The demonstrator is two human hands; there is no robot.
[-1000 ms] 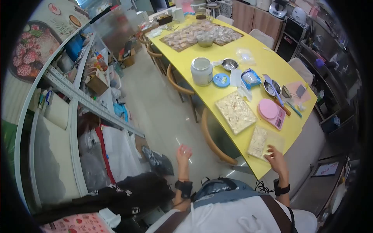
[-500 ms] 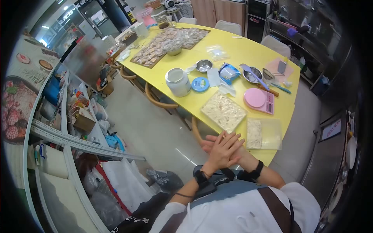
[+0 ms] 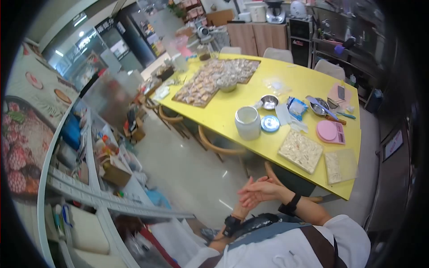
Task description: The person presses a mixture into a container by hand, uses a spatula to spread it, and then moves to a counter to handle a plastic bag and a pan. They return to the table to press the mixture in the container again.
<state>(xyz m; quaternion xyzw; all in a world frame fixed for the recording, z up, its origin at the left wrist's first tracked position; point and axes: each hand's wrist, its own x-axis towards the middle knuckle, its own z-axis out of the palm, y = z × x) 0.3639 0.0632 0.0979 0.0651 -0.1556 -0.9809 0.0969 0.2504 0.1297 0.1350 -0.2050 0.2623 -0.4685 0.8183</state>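
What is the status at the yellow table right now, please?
Left hand and right hand pressed together, holding nothing, off the yellow table. Nearest: sweets tray and clear tub, untouched. Wooden chair between hands and table.

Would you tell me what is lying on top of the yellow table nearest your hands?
On the yellow table nearest the clasped left hand and right hand lie a clear bag and a tray of pale pieces; what is beneath them is hidden.

Hands: left hand (image 3: 247,202) and right hand (image 3: 261,190) pressed palm to palm, empty, off the desk edge.
Desk: long yellow desk (image 3: 223,114).
Nearest items: square tray of pale pieces (image 3: 300,151); clear plastic bag (image 3: 340,165) beside it.
Also: pink digital scale (image 3: 330,131); white lidded jar (image 3: 247,123).
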